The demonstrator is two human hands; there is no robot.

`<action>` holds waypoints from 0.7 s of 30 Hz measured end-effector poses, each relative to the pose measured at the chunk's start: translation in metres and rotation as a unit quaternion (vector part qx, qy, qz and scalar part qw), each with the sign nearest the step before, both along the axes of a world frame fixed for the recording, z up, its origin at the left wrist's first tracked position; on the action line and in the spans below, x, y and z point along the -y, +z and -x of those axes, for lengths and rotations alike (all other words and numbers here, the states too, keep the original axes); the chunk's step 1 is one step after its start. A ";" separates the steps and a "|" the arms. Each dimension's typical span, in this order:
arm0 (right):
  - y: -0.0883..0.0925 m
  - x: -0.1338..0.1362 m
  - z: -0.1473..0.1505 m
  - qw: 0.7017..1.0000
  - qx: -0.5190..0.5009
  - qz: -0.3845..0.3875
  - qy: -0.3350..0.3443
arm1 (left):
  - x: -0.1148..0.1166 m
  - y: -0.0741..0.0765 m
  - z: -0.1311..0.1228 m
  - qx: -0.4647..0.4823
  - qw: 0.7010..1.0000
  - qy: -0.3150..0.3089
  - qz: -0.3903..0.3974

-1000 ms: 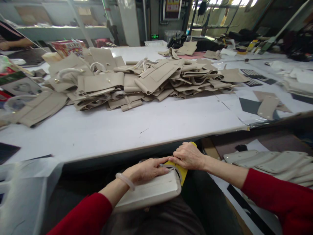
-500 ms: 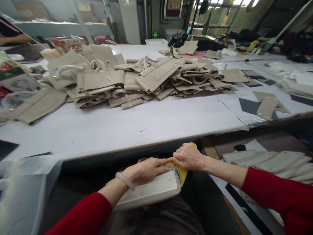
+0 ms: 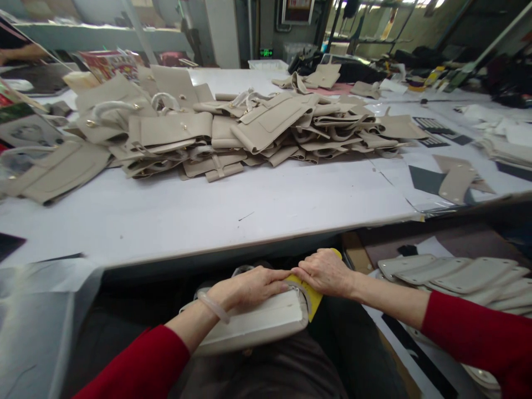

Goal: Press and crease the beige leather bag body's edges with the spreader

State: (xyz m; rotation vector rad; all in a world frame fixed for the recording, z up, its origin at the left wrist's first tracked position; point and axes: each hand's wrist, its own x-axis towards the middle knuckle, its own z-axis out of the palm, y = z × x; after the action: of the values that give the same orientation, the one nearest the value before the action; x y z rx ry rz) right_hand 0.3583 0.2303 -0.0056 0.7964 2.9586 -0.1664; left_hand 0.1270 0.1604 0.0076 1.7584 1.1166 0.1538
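A cream leather bag piece [image 3: 257, 324] lies across my lap below the table's edge. My left hand [image 3: 245, 288] rests flat on top of it, fingers stretched toward its right end. My right hand [image 3: 326, 271] is closed on a yellow tool [image 3: 312, 296] pressed against that same right end, touching my left fingertips. Both sleeves are red, and a pale bangle circles my left wrist.
A white worktable [image 3: 249, 210] in front carries a long heap of beige bag panels [image 3: 233, 130]. A row of pale cut pieces [image 3: 457, 274] lies low on the right. Dark sheets and a beige strip [image 3: 453, 180] sit at the table's right.
My hands have barely shifted on the bag piece; the view has tilted up slightly, so hands and bag sit a little lower in the frame.
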 end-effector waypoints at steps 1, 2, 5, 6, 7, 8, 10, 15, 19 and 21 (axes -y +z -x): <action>-0.001 0.001 0.000 1.000 0.003 0.003 -0.003 | 0.000 0.000 0.000 -0.002 1.000 -0.001 -0.003; -0.001 0.002 -0.001 1.000 0.006 0.005 -0.006 | 0.000 -0.001 0.000 -0.004 1.000 -0.001 -0.006; -0.002 0.006 -0.001 1.000 0.015 0.007 -0.019 | 0.000 -0.001 -0.001 -0.009 1.000 -0.005 -0.011; -0.001 0.008 -0.001 1.000 0.018 0.007 -0.023 | 0.000 -0.001 -0.001 -0.010 1.000 -0.007 -0.013; -0.001 0.009 -0.001 0.999 0.022 0.008 -0.027 | 0.001 -0.001 -0.002 -0.010 1.000 -0.009 -0.014; -0.001 0.011 -0.001 0.999 0.026 0.009 -0.030 | 0.001 -0.001 -0.002 -0.010 1.000 -0.010 -0.016; -0.001 0.014 -0.001 0.998 0.036 0.011 -0.039 | 0.002 -0.002 -0.002 -0.010 1.000 -0.007 -0.023; -0.002 0.027 0.001 0.995 0.064 0.021 -0.071 | 0.005 -0.007 -0.003 -0.008 0.999 -0.005 -0.053; 0.000 0.042 0.006 0.990 0.074 0.026 -0.117 | 0.009 -0.008 -0.004 -0.013 0.997 -0.005 -0.074; 0.001 0.051 0.009 0.987 0.072 0.021 -0.143 | 0.011 -0.008 -0.004 -0.024 0.997 -0.004 -0.080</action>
State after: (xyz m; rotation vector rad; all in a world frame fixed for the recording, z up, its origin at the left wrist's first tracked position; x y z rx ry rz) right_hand 0.3495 0.1792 -0.0044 1.1722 2.6844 -0.1791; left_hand 0.1311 0.1492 -0.0007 1.9160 1.1590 0.2021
